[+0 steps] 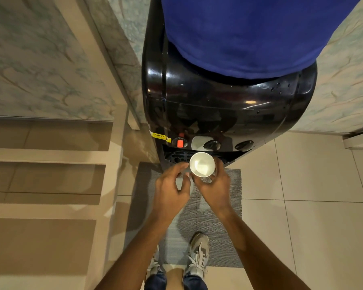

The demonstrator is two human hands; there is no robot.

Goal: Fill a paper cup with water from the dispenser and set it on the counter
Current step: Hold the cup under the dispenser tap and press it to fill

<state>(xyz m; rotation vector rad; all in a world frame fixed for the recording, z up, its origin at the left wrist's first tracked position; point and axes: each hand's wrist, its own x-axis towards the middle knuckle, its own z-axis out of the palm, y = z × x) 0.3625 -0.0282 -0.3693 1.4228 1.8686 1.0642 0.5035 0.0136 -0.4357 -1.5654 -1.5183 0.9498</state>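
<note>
Here the right hand [213,186] grips a white paper cup [202,164] under the glossy black water dispenser [228,97]; the left hand [170,189] hovers beside it, fingers loosely spread, holding nothing. The dispenser's yellow warning sticker [160,136] is unreadable.

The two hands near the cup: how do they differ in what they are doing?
The right hand wraps its fingers around the paper cup, holding it upright by the dispenser's drip tray; the left hand holds nothing. The right hand's fingers curl round the cup's far side, while the left hand's fingers are loosely spread beside it. Both hands are bare and reach toward the dispenser above the grey mat.
</note>
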